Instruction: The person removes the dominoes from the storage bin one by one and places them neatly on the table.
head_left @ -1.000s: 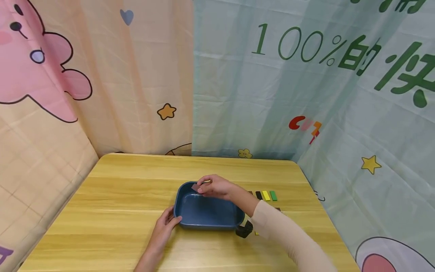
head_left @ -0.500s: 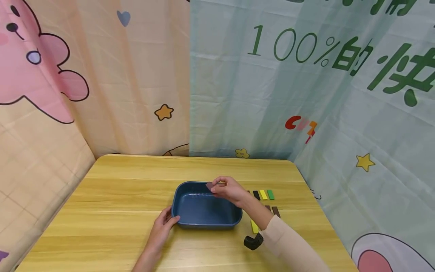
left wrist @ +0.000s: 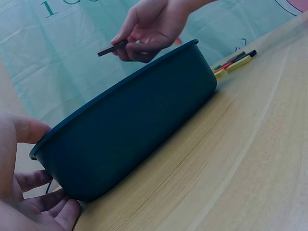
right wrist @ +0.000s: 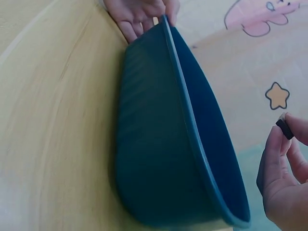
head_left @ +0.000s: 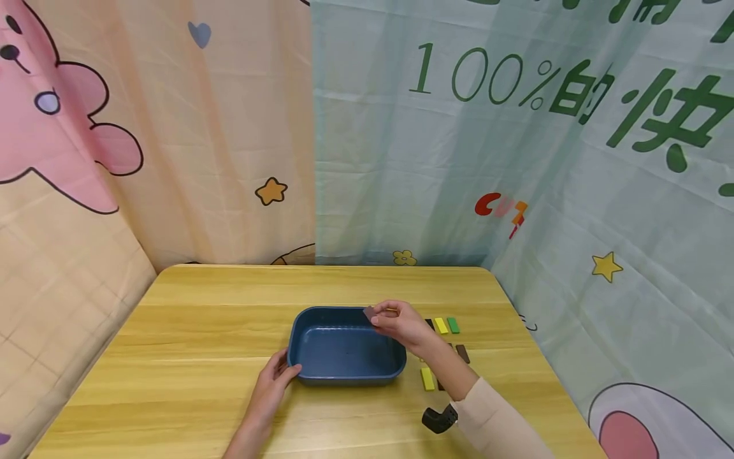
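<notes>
A dark blue plastic bin point(head_left: 346, 347) stands on the table, its inside bare where it shows. My left hand point(head_left: 274, 377) holds the bin's left end, thumb over the rim and fingers against the outer wall, as the left wrist view also shows. Above the bin's far right part, my right hand point(head_left: 398, 324) pinches a small flat brown block point(head_left: 369, 313) between thumb and fingers. Seen from the left wrist, the block point(left wrist: 112, 48) is thin and stays above the rim, apart from it.
Right of the bin lie several small flat blocks in rows, among them a yellow block point(head_left: 427, 378), a green block point(head_left: 453, 325) and a dark brown block point(head_left: 462, 354). My right forearm partly covers them. A black device point(head_left: 439, 420) shows beside the right sleeve. Printed curtains point(head_left: 401, 159) stand behind the table.
My right hand has moved right across the bin's far side, still pinching the brown block. More of the blocks on the right have come into sight. The left hand keeps its hold.
</notes>
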Motion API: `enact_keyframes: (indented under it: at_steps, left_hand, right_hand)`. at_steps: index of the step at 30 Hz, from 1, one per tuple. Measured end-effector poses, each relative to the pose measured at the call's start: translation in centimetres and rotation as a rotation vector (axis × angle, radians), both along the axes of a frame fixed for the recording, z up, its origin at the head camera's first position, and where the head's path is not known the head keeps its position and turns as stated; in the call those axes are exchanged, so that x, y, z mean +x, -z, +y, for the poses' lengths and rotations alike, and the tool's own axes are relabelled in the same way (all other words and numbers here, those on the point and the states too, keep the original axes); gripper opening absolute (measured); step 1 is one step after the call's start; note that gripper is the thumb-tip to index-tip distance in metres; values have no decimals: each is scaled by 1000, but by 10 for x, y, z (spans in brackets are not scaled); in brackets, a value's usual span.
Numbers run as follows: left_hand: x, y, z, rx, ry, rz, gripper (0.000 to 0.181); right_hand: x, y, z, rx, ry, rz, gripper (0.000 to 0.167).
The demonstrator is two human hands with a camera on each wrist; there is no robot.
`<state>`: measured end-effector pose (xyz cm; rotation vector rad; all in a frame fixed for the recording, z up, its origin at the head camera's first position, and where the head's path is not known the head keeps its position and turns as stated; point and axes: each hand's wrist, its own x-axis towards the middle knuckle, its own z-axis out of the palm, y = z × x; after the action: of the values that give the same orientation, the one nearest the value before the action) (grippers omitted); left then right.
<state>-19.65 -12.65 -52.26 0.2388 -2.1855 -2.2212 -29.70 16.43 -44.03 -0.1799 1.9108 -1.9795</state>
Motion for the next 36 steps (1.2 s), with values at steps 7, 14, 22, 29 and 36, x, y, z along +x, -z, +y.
enact_keyframes:
  at_steps: [7, 14, 22, 29, 36]
  left_hand:
    - [-1, 0, 0, 4, 2, -1, 54]
    - [1, -2, -1, 10, -4, -10, 55]
    - [2, -3, 1, 10, -2, -8, 55]
    - [1, -1, -1, 3, -6, 10, 54]
    - [1, 1, 0, 12, -10, 15, 54]
  right_hand:
    - [8, 9, 24, -11, 54, -6, 33]
    - [12, 18, 43, -23, 69, 7, 34]
    - [17, 23, 66, -23, 142, 4, 27]
    - [25, 25, 84, -8, 185, -12, 31]
    - [35, 31, 107, 50, 208, -10, 29]
